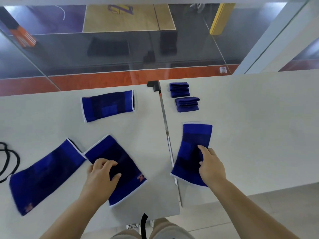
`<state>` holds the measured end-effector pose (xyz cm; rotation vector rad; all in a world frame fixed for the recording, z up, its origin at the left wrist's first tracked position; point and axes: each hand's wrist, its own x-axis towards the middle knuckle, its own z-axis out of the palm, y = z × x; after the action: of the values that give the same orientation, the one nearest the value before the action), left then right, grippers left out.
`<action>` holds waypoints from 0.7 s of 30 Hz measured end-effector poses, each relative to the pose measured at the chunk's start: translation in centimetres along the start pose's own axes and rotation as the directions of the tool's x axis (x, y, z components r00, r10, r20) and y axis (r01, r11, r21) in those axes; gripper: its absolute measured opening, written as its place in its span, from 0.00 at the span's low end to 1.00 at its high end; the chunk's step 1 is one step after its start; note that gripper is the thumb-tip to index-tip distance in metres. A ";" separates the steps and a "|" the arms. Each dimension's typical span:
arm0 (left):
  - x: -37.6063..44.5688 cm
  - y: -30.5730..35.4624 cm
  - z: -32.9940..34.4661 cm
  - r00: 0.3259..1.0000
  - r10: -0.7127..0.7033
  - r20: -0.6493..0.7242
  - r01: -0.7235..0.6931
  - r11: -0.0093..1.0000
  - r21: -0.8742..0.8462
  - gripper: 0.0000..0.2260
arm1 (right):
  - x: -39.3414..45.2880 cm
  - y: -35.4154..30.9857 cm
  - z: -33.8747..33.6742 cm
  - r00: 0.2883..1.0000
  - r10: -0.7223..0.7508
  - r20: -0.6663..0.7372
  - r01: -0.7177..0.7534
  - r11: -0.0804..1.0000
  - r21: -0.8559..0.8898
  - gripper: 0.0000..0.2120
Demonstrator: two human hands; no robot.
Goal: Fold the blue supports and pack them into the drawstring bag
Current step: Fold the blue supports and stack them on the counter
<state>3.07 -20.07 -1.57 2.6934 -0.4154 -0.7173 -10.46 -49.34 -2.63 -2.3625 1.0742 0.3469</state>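
Several blue supports lie on two white tables. My left hand (101,175) is closed on the middle of one flat support (124,163) near the front of the left table. My right hand (211,167) pinches the right edge of another flat support (191,147) on the right table. A third flat support (44,175) lies at the front left, its corner touching the one under my left hand. A fourth (107,106) rests farther back. Two folded supports (179,89) (187,104) sit at the back of the right table. Black cord loops (10,161) show at the left edge; no bag body is visible.
A narrow gap with a metal strip (165,126) separates the left table (43,118) from the right table (259,135). A black corner guard (154,85) caps the left table's far corner. A glass wall (120,49) stands just behind both tables.
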 end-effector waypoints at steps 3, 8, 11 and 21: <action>0.1 -1.3 0.2 0.998 0.044 0.038 -0.049 0.988 0.143 0.25 | -0.7 -0.6 -0.1 0.999 -0.029 -0.017 0.028 0.998 -0.052 0.32; 0.9 -2.1 0.3 0.982 0.163 0.095 -0.179 0.966 0.189 0.27 | -1.4 -1.7 -0.9 0.996 -0.065 -0.065 0.057 0.991 -0.121 0.33; 2.0 -2.3 0.7 0.945 0.243 0.221 -0.300 0.911 0.283 0.25 | -1.9 -2.4 -1.6 0.992 -0.077 -0.099 0.067 0.992 -0.104 0.32; 2.7 2.1 -0.9 0.938 0.270 0.216 -0.292 0.953 0.079 0.23 | -4.1 -5.8 -3.6 0.957 -0.238 -0.166 0.263 0.954 0.146 0.27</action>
<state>5.39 -22.73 -1.21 2.5884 -0.8962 -0.9074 -8.69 -45.60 4.15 -2.3638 0.8159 -0.0106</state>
